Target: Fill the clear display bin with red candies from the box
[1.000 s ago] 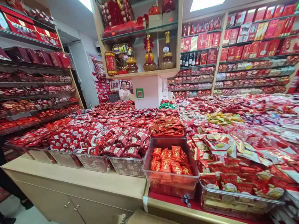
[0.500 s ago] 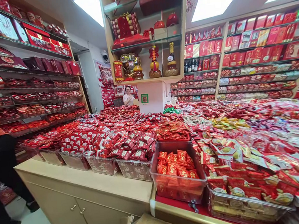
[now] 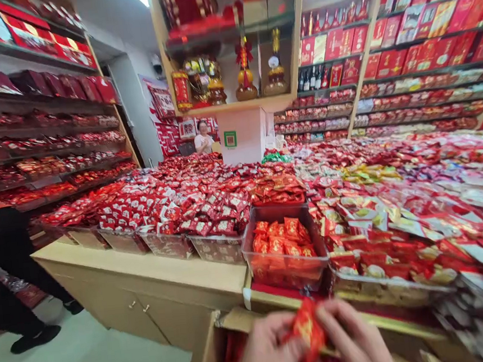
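txt: none legible | green QR sign (image 3: 230, 139) on white pillar (image 3: 249, 143) | pkt (image 3: 307, 328) print blurred

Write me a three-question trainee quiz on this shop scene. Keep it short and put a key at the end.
1. True or false: the left hand and the right hand both grip the red packet.
2. Multiple choice: the clear tub just beyond the hands holds A) green bottles, B) orange-red packets, C) folded cloth.
3. Short answer: what open container lies directly below the hands?

Key: 1 true; 2 B; 3 the cardboard box.
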Motion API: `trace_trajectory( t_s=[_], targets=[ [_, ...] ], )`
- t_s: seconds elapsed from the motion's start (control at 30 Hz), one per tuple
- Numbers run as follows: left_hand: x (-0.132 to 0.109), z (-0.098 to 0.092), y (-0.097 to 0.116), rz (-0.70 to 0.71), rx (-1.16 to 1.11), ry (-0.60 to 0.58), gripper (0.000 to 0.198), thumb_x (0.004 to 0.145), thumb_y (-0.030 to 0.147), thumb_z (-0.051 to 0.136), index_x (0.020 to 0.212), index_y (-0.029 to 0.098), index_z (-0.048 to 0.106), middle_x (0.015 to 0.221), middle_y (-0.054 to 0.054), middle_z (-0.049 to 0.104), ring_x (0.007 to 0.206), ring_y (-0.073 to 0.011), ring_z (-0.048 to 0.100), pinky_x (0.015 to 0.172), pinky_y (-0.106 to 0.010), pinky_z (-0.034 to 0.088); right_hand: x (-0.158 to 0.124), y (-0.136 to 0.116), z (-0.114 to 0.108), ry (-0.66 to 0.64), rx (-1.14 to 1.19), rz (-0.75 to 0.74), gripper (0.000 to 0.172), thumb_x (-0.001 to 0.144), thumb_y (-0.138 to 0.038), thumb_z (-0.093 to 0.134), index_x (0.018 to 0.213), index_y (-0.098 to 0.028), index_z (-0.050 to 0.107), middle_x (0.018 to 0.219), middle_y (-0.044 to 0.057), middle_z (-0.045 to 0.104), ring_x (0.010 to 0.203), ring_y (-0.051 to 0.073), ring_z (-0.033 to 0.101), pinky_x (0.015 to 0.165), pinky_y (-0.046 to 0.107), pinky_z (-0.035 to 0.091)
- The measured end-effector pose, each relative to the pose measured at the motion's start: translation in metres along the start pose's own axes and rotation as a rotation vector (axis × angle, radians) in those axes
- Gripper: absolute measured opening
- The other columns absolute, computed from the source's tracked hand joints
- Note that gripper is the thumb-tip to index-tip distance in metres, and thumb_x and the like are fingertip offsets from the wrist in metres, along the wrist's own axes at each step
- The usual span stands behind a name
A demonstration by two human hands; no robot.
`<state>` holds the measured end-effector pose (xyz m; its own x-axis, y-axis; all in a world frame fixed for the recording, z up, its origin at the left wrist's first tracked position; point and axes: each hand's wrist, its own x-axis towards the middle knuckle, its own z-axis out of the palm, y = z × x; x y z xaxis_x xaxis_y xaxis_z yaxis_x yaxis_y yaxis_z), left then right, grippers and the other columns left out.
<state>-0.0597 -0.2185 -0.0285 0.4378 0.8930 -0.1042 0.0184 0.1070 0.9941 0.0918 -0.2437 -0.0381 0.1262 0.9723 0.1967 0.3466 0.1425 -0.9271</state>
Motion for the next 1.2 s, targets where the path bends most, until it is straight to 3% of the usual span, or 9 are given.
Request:
trace_trajectory(
  t_s=[0.07, 0.2, 0.43, 0.57, 0.67, 0.73, 0.8, 1.0, 1.2],
  targets=[
    [0.004, 0.011, 0.014, 0.051, -0.136, -0.086, 0.047, 0.068, 0.043, 0.06, 0.105, 0.015, 0.058, 0.07, -0.006, 0.064, 0.059, -0.0139, 0.058, 0.051, -0.022, 0.045, 0.019, -0.011, -0.008, 0.032, 0.11, -0.041, 0.028, 0.076, -0.044, 0.048, 0.065, -0.019, 0.053, 0.055, -0.001, 0.051, 0.051, 0.012, 0.045, 0.048, 0.022, 0.038],
    [0.019, 0.014, 0.035, 0.038, -0.336, -0.114, 0.039, 0.073, 0.032, 0.059, 0.108, 0.017, 0.055, 0.088, -0.007, 0.064, 0.067, -0.0122, 0.06, 0.052, -0.017, 0.043, 0.047, -0.022, -0.014, 0.046, 0.376, -0.012, 0.026, 0.075, -0.041, 0.051, 0.065, -0.017, 0.053, 0.05, -0.005, 0.046, 0.044, 0.007, 0.039, 0.041, 0.019, 0.033],
    [0.025, 0.012, 0.033, 0.032, -0.345, -0.056, 0.038, 0.077, 0.028, 0.055, 0.112, 0.015, 0.052, 0.093, -0.009, 0.063, 0.069, -0.0131, 0.061, 0.052, -0.017, 0.045, 0.058, -0.019, -0.006, 0.049, 0.498, -0.004, 0.022, 0.074, -0.037, 0.055, 0.066, -0.016, 0.053, 0.048, -0.006, 0.046, 0.041, 0.005, 0.039, 0.039, 0.018, 0.033],
    [0.028, 0.005, 0.025, 0.128, -0.138, 0.14, 0.037, 0.076, 0.03, 0.055, 0.11, 0.014, 0.053, 0.095, -0.009, 0.064, 0.071, -0.0157, 0.062, 0.054, -0.022, 0.048, 0.054, -0.015, 0.005, 0.098, 0.579, 0.03, 0.02, 0.072, -0.035, 0.057, 0.082, -0.019, 0.05, 0.062, -0.005, 0.052, 0.047, 0.007, 0.046, 0.04, 0.018, 0.037],
    [0.028, -0.001, 0.019, 0.366, 0.172, 0.313, 0.029, 0.073, 0.026, 0.058, 0.101, 0.018, 0.06, 0.103, -0.007, 0.062, 0.09, -0.0192, 0.058, 0.076, -0.03, 0.048, 0.045, -0.012, 0.016, 0.056, 0.744, 0.071, 0.028, 0.07, -0.033, 0.06, 0.091, -0.023, 0.044, 0.074, -0.004, 0.053, 0.055, 0.008, 0.05, 0.044, 0.019, 0.042],
    [0.026, -0.001, 0.017, 0.541, 0.37, 0.316, 0.024, 0.072, 0.021, 0.059, 0.095, 0.022, 0.062, 0.106, -0.005, 0.06, 0.1, -0.0198, 0.052, 0.09, -0.035, 0.04, 0.04, -0.01, 0.022, 0.03, 0.803, 0.069, 0.028, 0.07, -0.03, 0.061, 0.091, -0.023, 0.045, 0.079, -0.003, 0.055, 0.063, 0.008, 0.051, 0.052, 0.019, 0.044],
    [0.024, 0.0, 0.014, 0.601, 0.442, 0.272, 0.026, 0.07, 0.02, 0.061, 0.096, 0.023, 0.062, 0.111, -0.005, 0.057, 0.106, -0.0211, 0.048, 0.095, -0.038, 0.035, 0.038, -0.008, 0.024, 0.048, 0.816, 0.084, 0.023, 0.071, -0.028, 0.06, 0.089, -0.022, 0.048, 0.082, -0.002, 0.056, 0.067, 0.008, 0.051, 0.058, 0.019, 0.044],
    [0.02, 0.004, 0.007, 0.292, -0.04, 0.152, 0.039, 0.074, 0.021, 0.056, 0.112, 0.018, 0.046, 0.109, -0.009, 0.056, 0.1, -0.0191, 0.052, 0.087, -0.034, 0.042, 0.037, 0.0, 0.02, 0.0, 0.754, 0.118, 0.016, 0.071, -0.029, 0.061, 0.08, -0.018, 0.054, 0.071, -0.002, 0.058, 0.064, 0.009, 0.052, 0.061, 0.022, 0.043],
    [0.008, -0.008, -0.003, 0.084, -0.085, -0.004, 0.05, 0.071, 0.015, 0.059, 0.117, 0.02, 0.041, 0.109, -0.007, 0.056, 0.1, -0.0168, 0.052, 0.089, -0.031, 0.04, 0.013, 0.007, 0.023, -0.142, 0.573, 0.099, 0.016, 0.073, -0.031, 0.057, 0.084, -0.019, 0.055, 0.076, 0.002, 0.061, 0.071, 0.014, 0.055, 0.067, 0.027, 0.044]
  ],
)
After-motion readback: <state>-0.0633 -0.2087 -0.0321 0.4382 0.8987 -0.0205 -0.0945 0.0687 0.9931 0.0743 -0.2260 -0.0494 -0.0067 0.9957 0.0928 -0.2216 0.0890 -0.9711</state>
